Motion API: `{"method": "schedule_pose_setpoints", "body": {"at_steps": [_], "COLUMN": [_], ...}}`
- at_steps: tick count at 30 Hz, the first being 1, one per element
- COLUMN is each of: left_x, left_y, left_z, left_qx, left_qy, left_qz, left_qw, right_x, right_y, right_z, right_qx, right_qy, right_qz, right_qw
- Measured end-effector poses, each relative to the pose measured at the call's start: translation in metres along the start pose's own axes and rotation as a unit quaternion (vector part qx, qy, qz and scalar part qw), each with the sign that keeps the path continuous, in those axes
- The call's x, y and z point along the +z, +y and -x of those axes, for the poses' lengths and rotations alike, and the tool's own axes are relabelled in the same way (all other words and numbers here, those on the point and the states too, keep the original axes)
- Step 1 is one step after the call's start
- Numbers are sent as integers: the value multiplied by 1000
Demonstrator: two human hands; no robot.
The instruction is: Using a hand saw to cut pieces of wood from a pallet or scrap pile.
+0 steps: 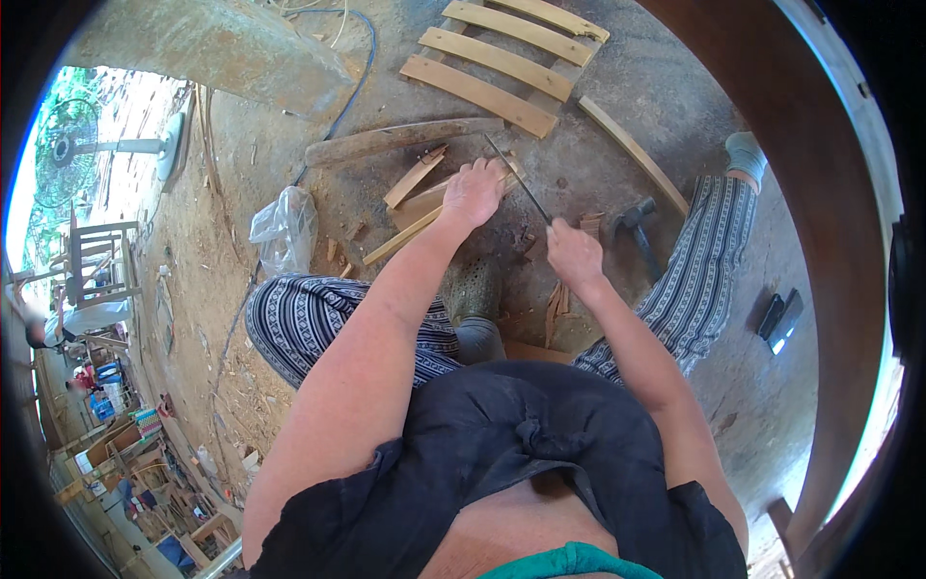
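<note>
My right hand (576, 256) is closed around the near end of a long, thin, dark blade-like tool (519, 181), which slants up and left; its exact kind does not show. The far part of it passes just beside my left hand (473, 193). That hand is closed over a narrow wooden strip (410, 234) lying low in front of me, fingers partly hidden. Under and beside the strip is a wider brown board (417, 208). A short split wood piece (415, 178) rests to the left. To the right of my right hand lies a hammer (639, 234) with a dark head.
Beyond my hands lie a rough timber (405, 141) and a slatted wooden panel (497, 63). A long slat (634, 154) stretches toward my right leg. A clear plastic bag (287, 230) sits left, near a blue cable (367, 72). Wood splinters (555, 311) litter the floor.
</note>
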State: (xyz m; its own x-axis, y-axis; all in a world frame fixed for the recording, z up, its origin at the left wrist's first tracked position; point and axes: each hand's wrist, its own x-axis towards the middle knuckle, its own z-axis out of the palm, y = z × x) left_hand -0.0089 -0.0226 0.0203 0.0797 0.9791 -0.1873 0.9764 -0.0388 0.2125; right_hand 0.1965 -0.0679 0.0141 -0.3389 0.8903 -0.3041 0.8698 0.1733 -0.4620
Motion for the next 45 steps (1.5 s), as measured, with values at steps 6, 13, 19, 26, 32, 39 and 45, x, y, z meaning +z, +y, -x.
{"method": "schedule_pose_setpoints", "body": {"at_steps": [6,13,19,26,32,39,45], "left_x": [2,4,4,6,5,7,4], "left_y": [0,-1,-1,-2,-2,-2,-1], "left_z": [-1,-1,-1,-1,-1,-2,-2], "left_qx": [-2,-4,3,4,2,-5,-6], "left_qy": [2,13,2,10,14,5,13], "left_qz": [-12,-6,-29,-4,-22,-17,-14], "left_qw": [1000,1000,1000,1000,1000,1000,1000], "right_x": [-1,-6,-1,4,8,-3,4], "right_y": [-7,-4,-11,-2,-14,3,-14], "right_z": [-16,3,-20,3,-28,13,-36], "right_qx": [-85,-32,-38,-22,-40,7,-85], "right_qy": [69,21,45,54,84,-6,94], "right_qz": [-5,-11,-18,-25,-38,-1,-34], "right_qw": [994,999,998,998,995,1000,991]}}
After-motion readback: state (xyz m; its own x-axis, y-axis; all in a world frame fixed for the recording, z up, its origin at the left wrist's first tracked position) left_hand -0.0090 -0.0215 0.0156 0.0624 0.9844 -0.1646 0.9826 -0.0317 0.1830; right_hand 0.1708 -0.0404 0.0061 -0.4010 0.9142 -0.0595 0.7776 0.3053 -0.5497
